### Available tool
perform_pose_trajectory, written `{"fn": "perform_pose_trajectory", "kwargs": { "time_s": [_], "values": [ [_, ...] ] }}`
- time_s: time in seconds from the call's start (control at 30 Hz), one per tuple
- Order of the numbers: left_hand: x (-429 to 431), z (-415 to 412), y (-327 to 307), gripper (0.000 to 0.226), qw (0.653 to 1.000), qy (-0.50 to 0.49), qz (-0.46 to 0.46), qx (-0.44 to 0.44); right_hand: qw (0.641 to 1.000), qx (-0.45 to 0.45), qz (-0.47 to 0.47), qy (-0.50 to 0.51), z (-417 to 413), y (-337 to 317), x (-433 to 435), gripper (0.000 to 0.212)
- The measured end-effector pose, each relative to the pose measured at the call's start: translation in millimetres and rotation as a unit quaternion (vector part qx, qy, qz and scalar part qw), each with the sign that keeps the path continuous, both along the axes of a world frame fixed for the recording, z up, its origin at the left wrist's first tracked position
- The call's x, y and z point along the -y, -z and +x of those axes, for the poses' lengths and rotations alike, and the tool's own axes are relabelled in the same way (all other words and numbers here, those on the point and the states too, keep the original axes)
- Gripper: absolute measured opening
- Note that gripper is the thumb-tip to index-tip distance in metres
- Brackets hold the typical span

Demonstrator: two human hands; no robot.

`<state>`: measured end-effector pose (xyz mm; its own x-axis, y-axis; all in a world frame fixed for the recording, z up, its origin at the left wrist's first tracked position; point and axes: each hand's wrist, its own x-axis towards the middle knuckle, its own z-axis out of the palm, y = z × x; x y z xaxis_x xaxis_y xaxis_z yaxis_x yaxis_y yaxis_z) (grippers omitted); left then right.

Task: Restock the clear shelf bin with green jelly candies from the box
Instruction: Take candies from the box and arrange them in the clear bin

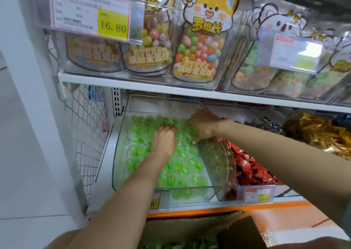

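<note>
left grip point(164, 140) and right grip point(204, 124) rest on jellies point(180, 166) in front-to-back bin point(119, 153).

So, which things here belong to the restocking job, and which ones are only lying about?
Job: clear plastic shelf bin; small green jelly candies in it; brown cardboard box below; left hand and right hand, both inside the bin.
Lying about: red-wrapped sweets; gold-wrapped sweets; bags of coloured candy balls above; yellow price label; white wire mesh panel.

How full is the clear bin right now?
Partly full: green jelly candies cover the clear bin's floor in a layer, while its back wall stands bare above them.
</note>
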<state>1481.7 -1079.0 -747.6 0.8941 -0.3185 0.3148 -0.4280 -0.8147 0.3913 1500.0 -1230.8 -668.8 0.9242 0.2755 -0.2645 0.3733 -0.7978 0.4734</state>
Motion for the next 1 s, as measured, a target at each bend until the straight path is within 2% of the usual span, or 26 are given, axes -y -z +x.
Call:
{"fn": "perform_pose_trajectory", "kwargs": {
  "time_s": [0.2,0.3,0.37,0.47,0.57,0.63,0.7,0.8,0.9,1.0],
  "values": [
    [-14.5,-25.2,-21.5,0.040,0.999,0.032,-0.006,0.005,0.988,0.077,0.122,-0.045,-43.7,-23.3,12.1,0.054],
    [-27.6,-55.9,-32.8,0.037,0.998,0.060,-0.020,-0.019,0.973,0.073,0.218,-0.037,-84.5,-34.0,17.0,0.047],
    [-37.7,-82.4,-38.2,0.035,0.995,0.086,-0.032,-0.031,0.954,0.069,0.288,-0.054,-114.2,-36.8,17.9,0.040],
    [-52.9,-127.0,-43.7,0.026,0.988,0.136,-0.075,0.001,0.914,0.035,0.399,-0.070,-167.6,-33.2,15.7,0.029],
    [-60.2,-167.1,-35.9,0.022,0.977,0.162,-0.136,0.009,0.883,-0.005,0.463,-0.081,-215.6,-5.3,10.2,0.025],
    [-57.8,-188.4,-13.4,0.018,0.973,0.154,-0.169,-0.037,0.883,-0.056,0.460,-0.071,-235.1,29.9,6.9,0.025],
    [-52.8,-203.2,20.5,0.016,0.970,0.138,-0.169,-0.106,0.901,-0.114,0.416,-0.048,-244.8,70.9,3.7,0.030],
    [-50.1,-209.7,88.3,0.026,0.960,0.090,-0.073,-0.256,0.924,-0.198,0.327,0.024,-248.1,137.1,5.5,0.047],
    [-55.4,-216.3,153.0,0.047,0.908,0.057,0.061,-0.411,0.915,-0.272,0.282,0.097,-245.3,198.7,14.3,0.066],
    [-65.3,-226.0,199.8,0.069,0.848,0.044,0.127,-0.513,0.894,-0.314,0.282,0.151,-245.7,246.4,17.7,0.077]
  ]
}}
